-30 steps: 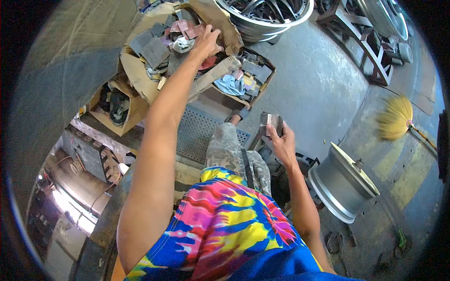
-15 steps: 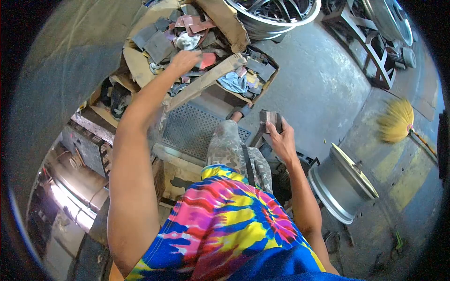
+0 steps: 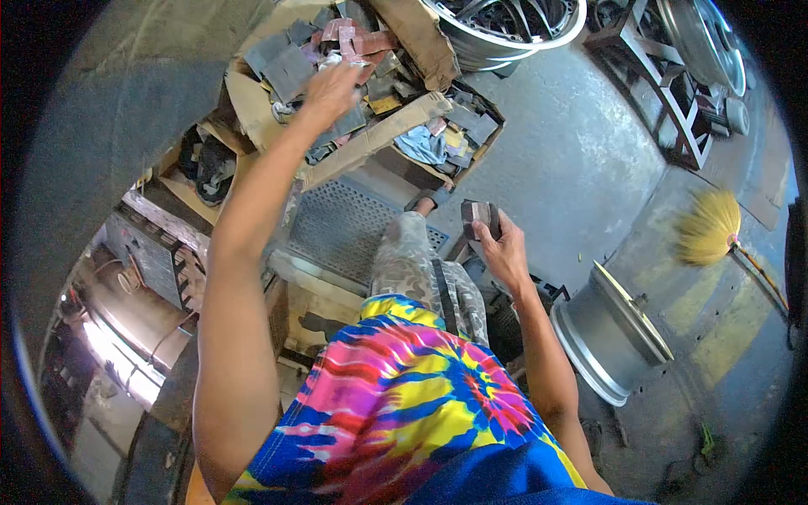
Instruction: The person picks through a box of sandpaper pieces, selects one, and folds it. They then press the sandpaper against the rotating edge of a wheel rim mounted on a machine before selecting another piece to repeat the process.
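Note:
My left hand [image 3: 333, 91] reaches into a cardboard box [image 3: 374, 139] full of sandpaper scraps [image 3: 286, 72], some grey, some reddish. Its fingers point down beside a white crumpled cloth [image 3: 330, 61] and reddish pieces [image 3: 364, 40]; the fingertips are blurred among the scraps, so their grip does not show clearly. Over by my right knee, my right hand [image 3: 503, 248] is closed on a small dark block [image 3: 478, 217] with a paler brownish strip on its face, thumb pressed on top.
A smaller scrap box with a blue cloth [image 3: 421, 145] adjoins the big one. Wheel rims stand at the top [image 3: 505, 34] and right [image 3: 610, 332]. A broom [image 3: 709, 225] and a metal frame [image 3: 665, 93] are farther right. A perforated mat [image 3: 337, 223] lies before my legs.
My left hand has moved up and deeper over the scraps. The bright red piece beside it no longer shows where it lay. My right hand keeps its hold, with the block turned slightly.

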Demonstrator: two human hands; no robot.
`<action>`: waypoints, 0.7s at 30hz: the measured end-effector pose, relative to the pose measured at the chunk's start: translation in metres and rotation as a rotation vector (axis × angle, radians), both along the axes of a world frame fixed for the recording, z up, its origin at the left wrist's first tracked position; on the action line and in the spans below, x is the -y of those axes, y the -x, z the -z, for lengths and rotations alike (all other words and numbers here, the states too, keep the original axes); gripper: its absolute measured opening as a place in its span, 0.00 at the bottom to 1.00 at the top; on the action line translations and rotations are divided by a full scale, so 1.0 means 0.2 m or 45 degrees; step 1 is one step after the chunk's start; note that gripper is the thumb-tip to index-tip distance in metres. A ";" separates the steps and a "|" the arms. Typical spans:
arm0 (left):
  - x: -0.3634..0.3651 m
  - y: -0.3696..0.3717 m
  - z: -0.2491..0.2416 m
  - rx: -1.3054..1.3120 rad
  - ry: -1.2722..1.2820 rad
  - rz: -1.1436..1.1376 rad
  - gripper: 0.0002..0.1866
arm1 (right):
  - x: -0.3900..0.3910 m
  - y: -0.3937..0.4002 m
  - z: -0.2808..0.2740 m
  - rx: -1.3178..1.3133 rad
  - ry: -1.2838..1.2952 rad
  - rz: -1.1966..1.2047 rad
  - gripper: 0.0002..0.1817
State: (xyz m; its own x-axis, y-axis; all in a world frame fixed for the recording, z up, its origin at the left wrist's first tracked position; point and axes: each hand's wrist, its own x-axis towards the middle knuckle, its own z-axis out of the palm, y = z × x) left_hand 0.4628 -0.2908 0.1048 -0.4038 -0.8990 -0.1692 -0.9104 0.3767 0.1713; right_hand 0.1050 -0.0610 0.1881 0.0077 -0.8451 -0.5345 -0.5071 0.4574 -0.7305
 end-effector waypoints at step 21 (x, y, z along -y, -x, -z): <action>0.25 0.25 0.50 0.059 0.237 -0.532 0.16 | -0.07 0.08 -0.02 -0.162 -0.102 -0.014 0.16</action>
